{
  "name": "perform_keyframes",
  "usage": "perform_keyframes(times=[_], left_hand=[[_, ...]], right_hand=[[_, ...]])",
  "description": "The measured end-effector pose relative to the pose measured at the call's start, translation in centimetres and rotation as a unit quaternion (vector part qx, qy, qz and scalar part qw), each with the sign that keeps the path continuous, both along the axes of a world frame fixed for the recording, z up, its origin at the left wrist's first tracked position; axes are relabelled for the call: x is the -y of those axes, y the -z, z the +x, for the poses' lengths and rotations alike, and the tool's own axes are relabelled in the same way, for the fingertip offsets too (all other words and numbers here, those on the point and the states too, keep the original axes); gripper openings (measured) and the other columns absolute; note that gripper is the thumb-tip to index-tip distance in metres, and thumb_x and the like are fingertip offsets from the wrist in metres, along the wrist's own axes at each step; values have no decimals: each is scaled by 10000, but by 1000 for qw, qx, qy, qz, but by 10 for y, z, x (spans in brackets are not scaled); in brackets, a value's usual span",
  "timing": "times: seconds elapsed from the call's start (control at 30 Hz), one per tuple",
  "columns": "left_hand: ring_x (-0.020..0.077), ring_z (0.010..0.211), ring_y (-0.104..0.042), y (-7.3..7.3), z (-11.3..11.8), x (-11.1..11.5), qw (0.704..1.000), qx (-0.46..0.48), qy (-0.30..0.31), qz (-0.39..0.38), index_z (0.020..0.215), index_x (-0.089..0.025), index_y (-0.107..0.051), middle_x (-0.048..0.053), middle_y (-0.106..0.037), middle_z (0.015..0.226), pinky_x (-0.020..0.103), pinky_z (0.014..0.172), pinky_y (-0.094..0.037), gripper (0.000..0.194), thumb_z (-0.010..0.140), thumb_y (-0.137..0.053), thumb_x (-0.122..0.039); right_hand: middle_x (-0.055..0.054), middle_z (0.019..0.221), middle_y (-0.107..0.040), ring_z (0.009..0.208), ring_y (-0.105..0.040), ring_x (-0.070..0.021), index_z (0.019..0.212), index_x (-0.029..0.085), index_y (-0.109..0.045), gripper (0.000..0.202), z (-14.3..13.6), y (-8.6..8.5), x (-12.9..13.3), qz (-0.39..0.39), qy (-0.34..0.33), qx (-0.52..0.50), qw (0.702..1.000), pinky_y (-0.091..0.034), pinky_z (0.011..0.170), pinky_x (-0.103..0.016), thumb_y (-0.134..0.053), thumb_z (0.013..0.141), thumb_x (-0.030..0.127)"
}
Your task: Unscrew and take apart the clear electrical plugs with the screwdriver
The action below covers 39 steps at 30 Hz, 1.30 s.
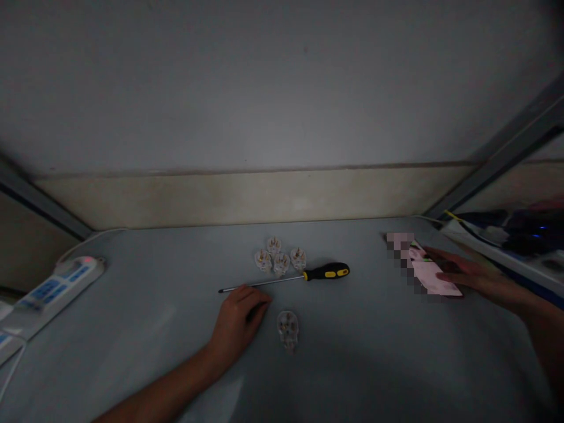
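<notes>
My left hand [240,314] rests on the grey table with curled fingers, just in front of the shaft of a screwdriver [326,271] with a black and yellow handle. Whether anything is in its fingers is hidden. At the right, my right hand [462,273] grips a flat pink packet [434,278], partly pixelated, between thumb and fingers. Behind the screwdriver sit several clear plastic plug pieces [281,263] with metal pins. Another clear plug piece [288,330] lies alone in front, to the right of my left hand.
A white power strip [57,299] with blue sockets and a cable lies at the left edge. A pale wall strip [247,198] runs along the table's back. Metal posts stand at both sides, with cables and dark items [497,226] beyond the right one.
</notes>
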<state>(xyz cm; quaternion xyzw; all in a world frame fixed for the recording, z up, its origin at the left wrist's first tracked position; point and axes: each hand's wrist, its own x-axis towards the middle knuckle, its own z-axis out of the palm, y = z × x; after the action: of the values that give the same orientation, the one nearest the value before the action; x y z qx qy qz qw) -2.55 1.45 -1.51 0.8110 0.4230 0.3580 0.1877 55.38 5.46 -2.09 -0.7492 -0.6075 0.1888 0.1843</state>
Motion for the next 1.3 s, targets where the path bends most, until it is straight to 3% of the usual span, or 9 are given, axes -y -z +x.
perform_keyframes(times=[0.17,0.43,0.67,0.87,0.97,1.03,1.1,1.23,1.3], left_hand=[[215,776,-681,0,0,0,1000,1,3,1,908,-200,-709,46,-740,828,347,736,-543,163,910,-556,-145],[215,780,-680,-1,0,0,1000,0,0,1,906,-208,-716,47,-740,833,343,724,-550,165,910,-561,-152],[218,770,-675,1,0,0,1000,6,0,-1,904,-202,-714,52,-735,823,346,714,-547,173,922,-547,-163],[227,785,-673,-2,0,1,1000,14,5,-8,906,-200,-717,53,-735,835,358,732,-539,159,915,-567,-149],[223,776,-674,-1,0,0,1000,23,5,-9,906,-201,-721,50,-735,825,345,716,-540,161,915,-571,-143],[217,781,-677,-1,-1,0,999,30,5,-9,913,-199,-725,50,-734,828,335,719,-546,163,920,-572,-143],[210,795,-682,-2,-1,0,999,39,6,-9,923,-192,-731,58,-734,848,322,725,-553,170,928,-567,-146],[194,816,-686,-6,1,2,998,62,15,-11,952,-181,-747,79,-718,902,286,715,-563,198,946,-551,-157],[186,807,-685,-7,3,5,997,75,24,-15,971,-189,-748,75,-712,904,272,698,-562,200,950,-551,-163]], right_hand=[[-92,1424,-530,1328,-485,-303,1377,288,-487,662,1,9,-4,-37,-6,-61,997,-350,1120,-388,-600,766,517],[-75,1457,-494,1378,-419,-322,1361,330,-498,624,2,7,-2,-54,11,-75,996,-285,1150,-400,-616,779,520],[-62,1445,-511,1349,-458,-307,1363,303,-499,668,-1,6,0,-43,3,-79,996,-340,1129,-381,-615,739,509],[-101,1268,-645,1205,-578,-331,1206,267,-621,550,-25,-12,-3,-4,39,-30,999,-449,1009,-386,-621,702,488],[-194,1122,-660,1018,-620,-399,1107,168,-641,590,-56,-24,-10,70,98,19,993,-495,883,-499,-598,646,534],[-228,1147,-615,934,-606,-404,1176,118,-598,695,-88,-33,-11,136,125,46,982,-484,836,-576,-529,671,591],[-184,1104,-620,894,-613,-335,1212,150,-582,667,-131,-42,-8,180,94,33,979,-520,791,-512,-484,745,616],[-6,993,-668,865,-638,-192,1155,367,-602,354,-242,-61,9,183,-104,-41,977,-558,757,-342,-507,864,544],[4,895,-664,771,-626,-164,1128,360,-602,254,-293,-67,19,184,-266,-123,938,-552,687,-327,-509,904,437]])
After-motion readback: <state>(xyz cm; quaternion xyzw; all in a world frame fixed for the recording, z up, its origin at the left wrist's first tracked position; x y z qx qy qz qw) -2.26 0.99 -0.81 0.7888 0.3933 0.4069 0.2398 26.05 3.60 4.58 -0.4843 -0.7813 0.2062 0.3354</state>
